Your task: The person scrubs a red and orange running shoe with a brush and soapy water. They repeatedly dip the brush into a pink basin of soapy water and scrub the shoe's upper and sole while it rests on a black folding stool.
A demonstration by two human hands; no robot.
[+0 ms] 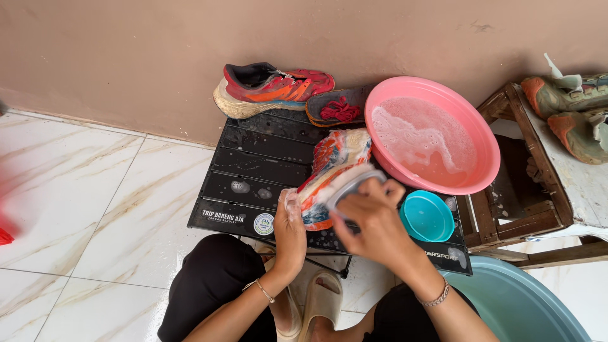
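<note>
A soapy red, orange and white running shoe point(334, 158) lies over a black slatted folding table point(253, 164). My left hand point(290, 229) grips its heel end. Pressed against the shoe's side, my right hand point(373, 218) is closed on a grey-edged scrub brush point(352, 183). The matching red shoe point(269, 88) rests against the wall at the table's far edge. Beside it lies an insole with red laces point(339, 109) on it.
A pink basin point(481, 133) of foamy water sits on the table's right, with a small teal bowl point(427, 216) in front of it. A wooden stool point(538, 190) on the right carries orange and green shoes point(570, 107). A blue-grey tub point(525, 304) is at the lower right.
</note>
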